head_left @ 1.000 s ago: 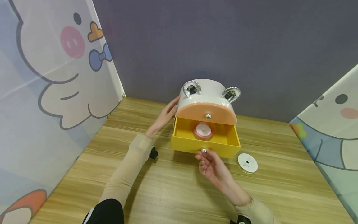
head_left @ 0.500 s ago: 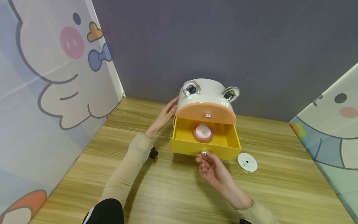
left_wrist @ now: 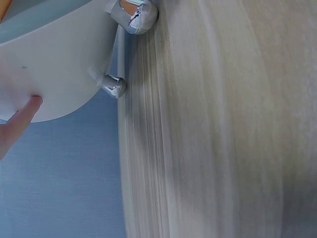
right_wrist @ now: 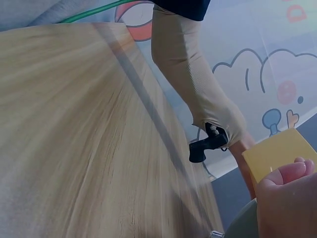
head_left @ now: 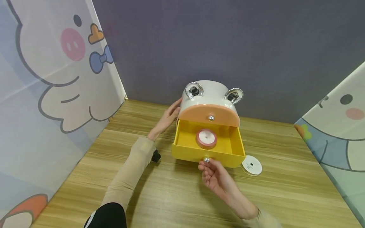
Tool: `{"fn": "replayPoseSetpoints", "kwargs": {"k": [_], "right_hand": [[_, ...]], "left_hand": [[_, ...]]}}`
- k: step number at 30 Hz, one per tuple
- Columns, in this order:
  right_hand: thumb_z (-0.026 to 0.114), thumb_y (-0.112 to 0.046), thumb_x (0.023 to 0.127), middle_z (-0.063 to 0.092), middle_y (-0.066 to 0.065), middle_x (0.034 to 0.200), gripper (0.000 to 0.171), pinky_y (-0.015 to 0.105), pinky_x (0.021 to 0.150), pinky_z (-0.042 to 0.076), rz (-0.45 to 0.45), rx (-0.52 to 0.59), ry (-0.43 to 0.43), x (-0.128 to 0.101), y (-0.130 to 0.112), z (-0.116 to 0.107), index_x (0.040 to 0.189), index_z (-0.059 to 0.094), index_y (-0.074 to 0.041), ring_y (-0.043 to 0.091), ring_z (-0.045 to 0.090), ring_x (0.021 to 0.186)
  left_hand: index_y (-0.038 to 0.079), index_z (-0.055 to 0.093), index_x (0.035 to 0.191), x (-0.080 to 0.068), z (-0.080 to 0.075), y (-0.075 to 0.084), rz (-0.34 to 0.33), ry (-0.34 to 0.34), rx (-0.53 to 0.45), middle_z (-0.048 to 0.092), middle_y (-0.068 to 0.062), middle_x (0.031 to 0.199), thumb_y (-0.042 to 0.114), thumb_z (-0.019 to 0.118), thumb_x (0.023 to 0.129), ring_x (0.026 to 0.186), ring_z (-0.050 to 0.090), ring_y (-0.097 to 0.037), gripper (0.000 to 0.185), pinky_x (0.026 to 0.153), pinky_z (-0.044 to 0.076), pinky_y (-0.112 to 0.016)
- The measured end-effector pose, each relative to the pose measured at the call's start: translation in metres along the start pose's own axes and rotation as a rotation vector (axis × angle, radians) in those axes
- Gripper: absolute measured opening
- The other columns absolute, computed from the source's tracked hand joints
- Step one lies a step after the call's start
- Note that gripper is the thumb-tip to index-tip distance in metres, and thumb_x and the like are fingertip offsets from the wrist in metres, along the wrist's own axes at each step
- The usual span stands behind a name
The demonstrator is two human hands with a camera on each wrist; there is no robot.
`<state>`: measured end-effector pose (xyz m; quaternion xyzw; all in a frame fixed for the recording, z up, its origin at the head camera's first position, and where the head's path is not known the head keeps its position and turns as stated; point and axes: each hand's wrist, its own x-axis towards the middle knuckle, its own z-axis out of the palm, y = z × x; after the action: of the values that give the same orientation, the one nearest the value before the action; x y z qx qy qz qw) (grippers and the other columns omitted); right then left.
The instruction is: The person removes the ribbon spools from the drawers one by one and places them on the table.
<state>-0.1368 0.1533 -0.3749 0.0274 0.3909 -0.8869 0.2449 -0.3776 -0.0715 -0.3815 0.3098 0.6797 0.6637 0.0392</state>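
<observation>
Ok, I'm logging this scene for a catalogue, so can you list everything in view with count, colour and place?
storage box: 1, white, two silver ears, back middle of table.
upper drawer: 1, orange front, silver knob, closed.
lower drawer: 1, yellow, pulled out.
tape roll: 1, pink rim, white centre, inside lower drawer.
knob: 1, silver, lower drawer front.
white spool: 1, white, on table right of drawer.
table: 1, light wood.
cartoon panels: 2, either side.
left hand: 1, rests on box's left side.
right hand: 1, pinches the knob.
</observation>
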Motion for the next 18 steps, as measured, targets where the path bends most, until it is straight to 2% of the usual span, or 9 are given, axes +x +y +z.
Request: {"fn": "replayPoseSetpoints", "kwargs": {"k": [6, 13, 18], "right_hand": [[0.034, -0.025, 0.108, 0.075, -0.004, 0.095, 0.039, 0.011, 0.073, 0.050, -0.009, 0.011, -0.026, -0.004, 0.001, -0.001, 0.100, 0.071, -0.014, 0.001, 0.062, 0.078], [0.032, -0.025, 0.109, 0.075, -0.004, 0.096, 0.041, 0.011, 0.073, 0.050, -0.020, 0.004, -0.046, -0.009, 0.003, -0.003, 0.101, 0.071, -0.015, 0.000, 0.062, 0.078], [0.031, -0.027, 0.110, 0.076, -0.004, 0.098, 0.043, 0.011, 0.074, 0.052, -0.031, -0.015, -0.098, -0.011, 0.004, -0.006, 0.105, 0.072, -0.014, 0.000, 0.063, 0.079]], "left_hand": [[0.023, 0.023, 0.159, -0.002, 0.001, 0.005, -0.022, 0.000, -0.014, 0.045, -0.024, 0.149, 0.018, 0.034, 0.109, 0.134, 0.049, -0.040, 0.052, 0.111, 0.047, -0.051], [0.014, 0.023, 0.159, -0.009, 0.005, 0.028, -0.031, -0.009, -0.015, 0.045, -0.029, 0.147, 0.018, 0.037, 0.109, 0.134, 0.048, -0.044, 0.052, 0.110, 0.047, -0.051], [0.015, 0.024, 0.159, -0.009, 0.005, 0.028, -0.037, -0.005, -0.017, 0.044, -0.028, 0.148, 0.018, 0.037, 0.109, 0.134, 0.048, -0.044, 0.052, 0.111, 0.047, -0.051]]}}
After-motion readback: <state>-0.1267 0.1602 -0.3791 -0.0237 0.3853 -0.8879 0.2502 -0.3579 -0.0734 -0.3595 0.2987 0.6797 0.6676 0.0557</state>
